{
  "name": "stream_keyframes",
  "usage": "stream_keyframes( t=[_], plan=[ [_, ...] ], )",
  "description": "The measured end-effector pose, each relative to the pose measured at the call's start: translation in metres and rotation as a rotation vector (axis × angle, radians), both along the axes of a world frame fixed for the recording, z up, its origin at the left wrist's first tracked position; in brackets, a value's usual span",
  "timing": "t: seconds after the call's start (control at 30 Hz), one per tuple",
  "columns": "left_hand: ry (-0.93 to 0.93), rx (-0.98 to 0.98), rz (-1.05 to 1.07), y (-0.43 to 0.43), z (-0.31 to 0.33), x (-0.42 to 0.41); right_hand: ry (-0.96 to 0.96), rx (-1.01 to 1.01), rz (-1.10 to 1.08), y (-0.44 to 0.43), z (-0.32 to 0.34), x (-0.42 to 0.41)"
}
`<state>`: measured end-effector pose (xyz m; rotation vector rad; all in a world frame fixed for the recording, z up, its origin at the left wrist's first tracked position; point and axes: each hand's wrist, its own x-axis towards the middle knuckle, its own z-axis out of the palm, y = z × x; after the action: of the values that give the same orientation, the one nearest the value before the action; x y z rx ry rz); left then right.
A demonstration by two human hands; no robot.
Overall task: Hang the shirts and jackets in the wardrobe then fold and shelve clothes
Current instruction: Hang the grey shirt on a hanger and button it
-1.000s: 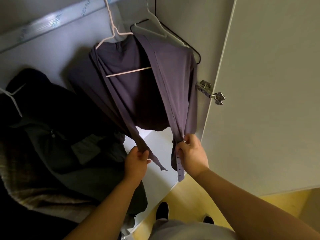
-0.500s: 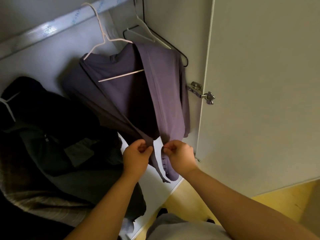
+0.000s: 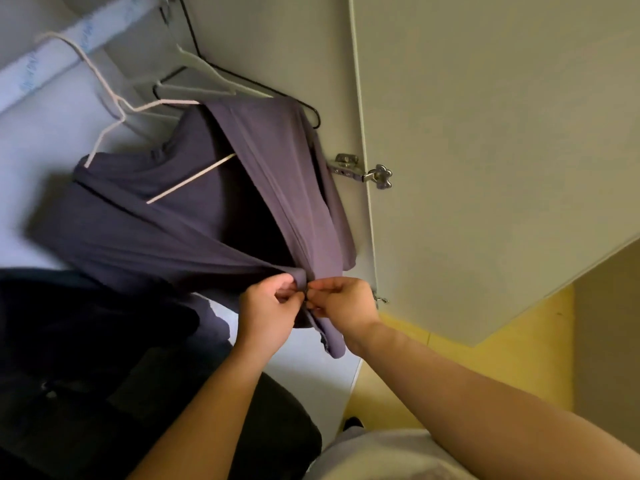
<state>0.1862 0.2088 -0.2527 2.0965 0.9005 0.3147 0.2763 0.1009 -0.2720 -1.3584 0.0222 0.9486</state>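
Purple-grey soft-knit shirt (image 3: 194, 230) hangs on a thin pale pink hanger (image 3: 114, 98) above both hands, its two front edges drawn down to meet between them. The left hand (image 3: 268, 315) pinches one edge with curled fingers and thumb; the right hand (image 3: 346, 306), just beside it, pinches the other, whose tail dangles under the right wrist. A dark jacket (image 3: 86, 341) hangs left of the left hand; a white wardrobe door (image 3: 485, 133) stands up-right of the right hand.

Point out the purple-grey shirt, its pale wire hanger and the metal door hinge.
purple-grey shirt (image 3: 277, 188): head view, lit front panel.
pale wire hanger (image 3: 191, 178): head view, bottom crossbar.
metal door hinge (image 3: 346, 163): head view, inner plate.
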Motion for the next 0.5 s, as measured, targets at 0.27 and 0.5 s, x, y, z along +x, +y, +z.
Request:
stream_keyframes(
  t=[0.27,0.5],
  plan=[
    [-0.038,0.069,-0.106,0.009,0.005,-0.011,0.061,0.099,-0.176,0.008,0.001,-0.023],
    [-0.040,0.020,-0.167,0.011,-0.002,-0.022,-0.092,0.003,-0.182,0.009,-0.008,-0.043]
  ],
)
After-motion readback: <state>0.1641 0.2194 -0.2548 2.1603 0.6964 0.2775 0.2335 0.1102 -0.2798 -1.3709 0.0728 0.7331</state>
